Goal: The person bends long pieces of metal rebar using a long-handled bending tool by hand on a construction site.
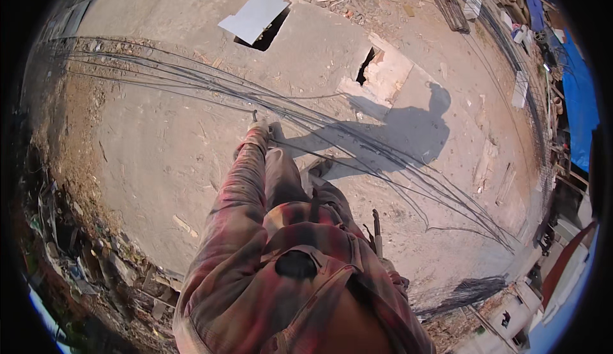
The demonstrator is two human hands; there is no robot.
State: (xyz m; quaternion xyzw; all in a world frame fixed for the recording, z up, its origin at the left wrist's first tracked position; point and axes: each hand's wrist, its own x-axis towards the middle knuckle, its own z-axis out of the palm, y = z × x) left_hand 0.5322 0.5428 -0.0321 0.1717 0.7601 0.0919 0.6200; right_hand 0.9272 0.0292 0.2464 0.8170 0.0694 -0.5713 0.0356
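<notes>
A long, loose bundle of thin dark rods (391, 156) is being spread across the dusty concrete floor (153, 124), running from the far left to the near right. The left arm, in a checked sleeve (233, 194), is being stretched forward, and the left hand (258, 128) is being held low at the near edge of the bundle, beside a short dark upright piece (255, 115). Whether the fingers are being closed around a rod cannot be told, the grasp being too small to make out. The right hand (387, 266) is being mostly hidden beside the shirt (306, 239); its state cannot be told either, though a slim tool (378, 242) with a dark tip is being seen just beyond it. A shadow of the person (408, 130) is being cast over the middle of the rods, toward the far right. Beyond the bundle, a dark opening (271, 33) is being partly covered by a pale grey panel (257, 15), and a narrower opening (365, 66) is being bordered by a pale patch (389, 73) to its right. At the far right, a wire frame (451, 13) is being shown near a blue sheet (578, 111). The near left is being taken up by mixed debris (83, 252), and the near right by a dark tangled heap (472, 292).
</notes>
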